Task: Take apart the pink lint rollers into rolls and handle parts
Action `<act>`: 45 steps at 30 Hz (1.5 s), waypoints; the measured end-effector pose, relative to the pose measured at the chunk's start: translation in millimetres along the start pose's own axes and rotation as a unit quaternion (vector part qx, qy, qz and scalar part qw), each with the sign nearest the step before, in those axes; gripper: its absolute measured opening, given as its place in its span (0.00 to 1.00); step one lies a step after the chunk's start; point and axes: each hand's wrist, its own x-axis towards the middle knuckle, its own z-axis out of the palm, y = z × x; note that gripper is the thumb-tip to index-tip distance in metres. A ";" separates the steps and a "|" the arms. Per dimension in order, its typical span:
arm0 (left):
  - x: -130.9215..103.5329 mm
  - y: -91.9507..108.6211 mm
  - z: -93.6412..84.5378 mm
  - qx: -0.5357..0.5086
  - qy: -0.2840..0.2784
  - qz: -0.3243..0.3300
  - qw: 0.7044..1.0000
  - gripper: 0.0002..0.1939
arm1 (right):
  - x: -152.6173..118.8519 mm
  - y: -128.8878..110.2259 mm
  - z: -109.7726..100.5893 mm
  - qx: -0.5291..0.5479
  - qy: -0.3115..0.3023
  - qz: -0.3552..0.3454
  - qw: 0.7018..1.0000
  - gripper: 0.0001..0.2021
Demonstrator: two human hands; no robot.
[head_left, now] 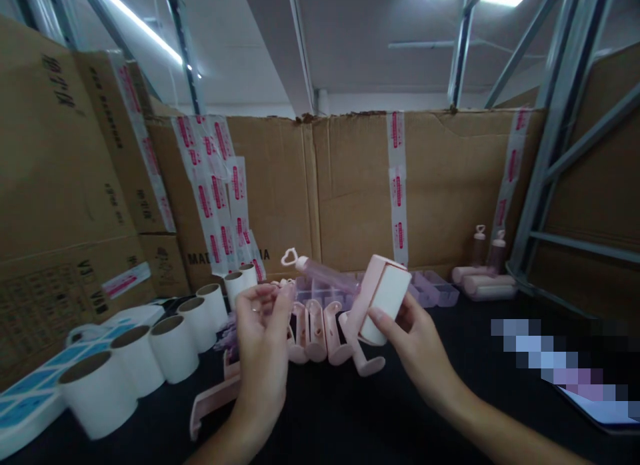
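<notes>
My right hand (407, 328) grips a pale pink holder with a white roll (387, 302) set in it, the thumb pressed on the roll's face. My left hand (265, 328) is raised to the left of it, fingers curled toward the thumb; whatever lies between the fingertips is hidden. Between the hands, a translucent purple tube (327, 275) with a heart-shaped loop slants behind the holder; its right end is out of sight. Several pink curved handle pieces (316, 335) stand in a row below. Another pink piece (213, 402) lies by my left wrist.
Several white paper rolls (97, 395) line the left side beside a blue-and-white flat pack (37, 392). Purple compartment trays (437, 292) sit at the back. Pink rollers (487, 288) lie far right, near a phone (595, 405). Cardboard walls (350, 185) enclose the black table.
</notes>
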 end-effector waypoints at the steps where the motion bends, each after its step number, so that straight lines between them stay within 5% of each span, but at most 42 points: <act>1: 1.2 1.6 -2.5 0.027 -0.001 0.061 0.998 0.13 | 1.4 -0.4 -1.0 0.001 0.010 0.001 1.000 0.22; 5: -3.0 10.1 -10.5 0.159 -0.084 0.324 0.929 0.07 | 3.3 -1.6 -4.6 -0.037 -0.019 -0.009 0.999 0.21; 7: -8.1 12.7 -11.3 0.194 -0.152 0.376 0.894 0.07 | 1.7 -1.6 -4.8 -0.074 -0.026 -0.020 0.997 0.21; 12: -20.7 9.1 -8.1 0.209 -0.314 0.325 0.867 0.15 | -11.4 -1.8 0.8 -0.164 0.017 -0.102 0.981 0.22; 16: -30.5 0.7 -8.4 0.186 -0.390 0.277 0.858 0.31 | -25.9 3.5 4.5 -0.266 0.048 -0.233 0.934 0.21; 21: -39.9 -2.1 -9.1 0.112 -0.414 0.278 0.859 0.40 | -37.4 15.1 3.9 -0.341 -0.054 -0.373 0.861 0.34; 24: -42.7 0.6 -6.6 0.058 -0.395 0.212 0.892 0.44 | -40.7 11.5 6.7 -0.369 -0.134 -0.394 0.831 0.37; 27: -39.8 1.2 -4.0 0.011 -0.355 0.117 0.927 0.36 | -39.5 0.2 9.1 -0.400 -0.167 -0.394 0.811 0.37; 30: -30.1 -1.0 -3.1 -0.005 -0.307 0.062 0.950 0.22 | -32.3 -12.0 4.0 -0.395 -0.145 -0.398 0.815 0.31; 33: -19.8 -1.0 -4.8 0.025 -0.259 0.084 0.962 0.13 | -21.4 -21.9 -8.7 -0.364 -0.070 -0.410 0.833 0.24; 35: -17.1 1.8 -6.8 0.028 -0.271 0.102 0.957 0.13 | -14.5 -27.6 -17.8 -0.347 -0.057 -0.416 0.838 0.24; 39: -22.4 7.2 -10.1 0.059 -0.362 0.143 0.919 0.13 | -8.9 -38.3 -27.4 -0.305 -0.159 -0.382 0.858 0.29; 42: -27.6 5.1 -10.6 0.101 -0.401 0.241 0.878 0.16 | -12.5 -46.4 -25.4 -0.282 -0.238 -0.352 0.860 0.28; 45: -29.1 3.2 -10.5 0.122 -0.396 0.332 0.848 0.20 | -17.6 -54.1 -20.2 -0.281 -0.255 -0.355 0.854 0.22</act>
